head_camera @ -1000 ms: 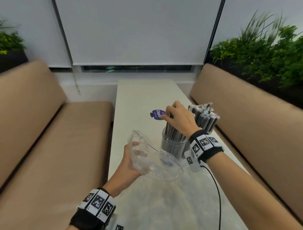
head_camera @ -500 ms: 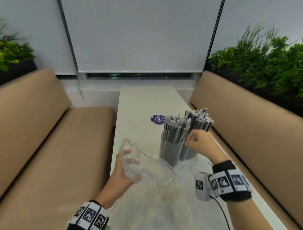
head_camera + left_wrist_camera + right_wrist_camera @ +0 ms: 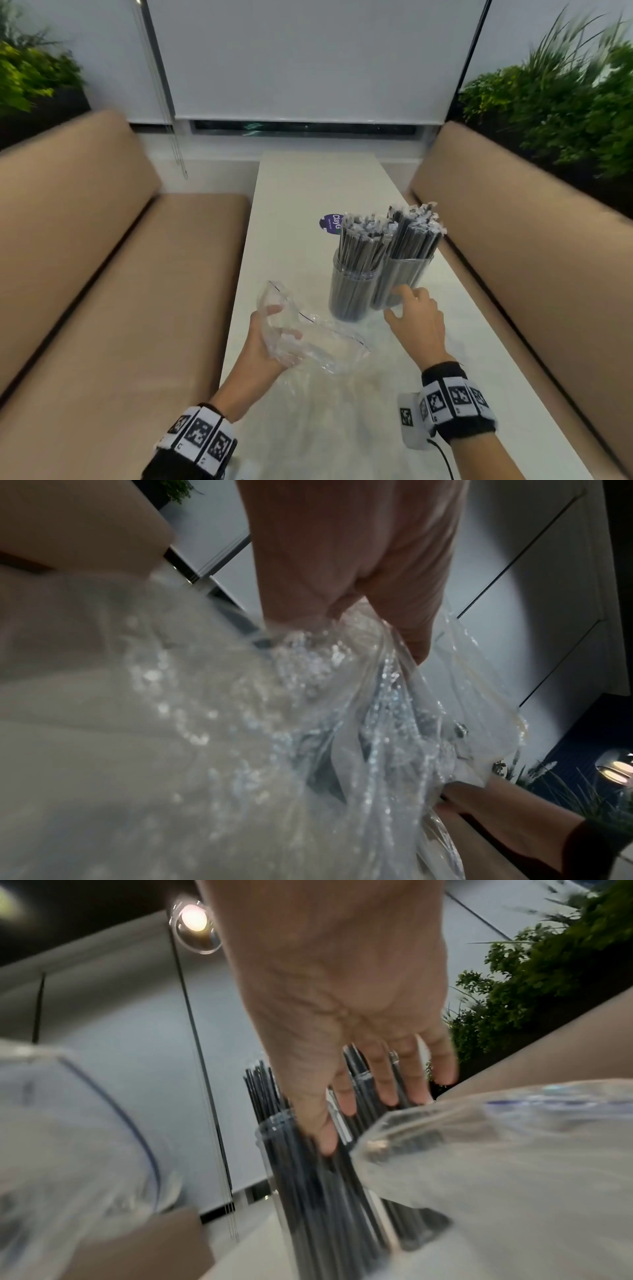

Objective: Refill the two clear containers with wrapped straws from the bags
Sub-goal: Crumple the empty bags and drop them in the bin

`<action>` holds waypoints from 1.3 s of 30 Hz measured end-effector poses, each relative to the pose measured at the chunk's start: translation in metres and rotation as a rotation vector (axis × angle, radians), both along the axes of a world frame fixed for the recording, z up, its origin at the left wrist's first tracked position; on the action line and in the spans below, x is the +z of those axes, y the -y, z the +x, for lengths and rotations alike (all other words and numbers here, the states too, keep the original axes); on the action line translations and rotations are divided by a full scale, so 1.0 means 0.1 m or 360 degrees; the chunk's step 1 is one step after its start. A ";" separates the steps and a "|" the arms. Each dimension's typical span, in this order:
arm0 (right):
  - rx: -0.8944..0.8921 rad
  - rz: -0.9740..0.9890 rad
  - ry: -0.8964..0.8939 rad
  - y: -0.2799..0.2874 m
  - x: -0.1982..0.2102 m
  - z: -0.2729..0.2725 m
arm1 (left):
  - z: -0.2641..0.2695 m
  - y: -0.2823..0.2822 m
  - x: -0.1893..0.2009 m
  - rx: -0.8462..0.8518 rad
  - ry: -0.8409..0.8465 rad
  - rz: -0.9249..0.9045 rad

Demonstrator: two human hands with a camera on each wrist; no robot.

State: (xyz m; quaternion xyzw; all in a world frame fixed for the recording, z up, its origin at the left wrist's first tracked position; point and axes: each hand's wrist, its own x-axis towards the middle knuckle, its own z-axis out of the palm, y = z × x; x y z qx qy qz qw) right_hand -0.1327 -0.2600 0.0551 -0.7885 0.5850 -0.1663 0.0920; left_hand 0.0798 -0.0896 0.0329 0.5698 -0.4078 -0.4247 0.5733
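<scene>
Two clear containers, the left container point(image 3: 352, 291) and the right container point(image 3: 402, 279), stand side by side on the white table point(image 3: 308, 192), both packed with dark wrapped straws point(image 3: 368, 236). My left hand point(image 3: 270, 337) grips an empty clear plastic bag point(image 3: 308, 337) just left of and in front of them; the left wrist view shows the fingers curled into the crumpled bag point(image 3: 342, 710). My right hand point(image 3: 411, 315) hovers with spread, straight fingers at the base of the right container, holding nothing. In the right wrist view its fingertips point(image 3: 387, 1093) lie close to the straws point(image 3: 308, 1177).
More clear plastic point(image 3: 325, 421) lies flat on the table near me. A purple round sticker point(image 3: 331, 223) sits behind the containers. Tan bench seats point(image 3: 120, 291) flank the table on both sides, with plants point(image 3: 565, 102) behind the right one.
My right hand came off the top of the straws, drew back toward me and dropped to the containers' base, opening its fingers. The left hand kept holding the bag.
</scene>
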 end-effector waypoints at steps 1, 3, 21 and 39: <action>-0.0027 0.0146 -0.0220 -0.01 -0.05 -0.07 | -0.05 0.02 0.00 -0.0004 0.0001 -0.0001; -0.0020 0.0455 -0.0461 -0.02 -0.17 -0.20 | -0.19 0.06 0.04 0.0014 -0.0012 -0.0005; 0.1084 0.1088 0.1448 -0.01 0.86 -1.46 | -2.23 0.70 0.83 -0.0177 -0.0121 0.0029; 0.1118 0.1302 0.1271 -0.40 0.41 -1.23 | -2.03 0.15 0.81 0.0230 -0.0187 0.0216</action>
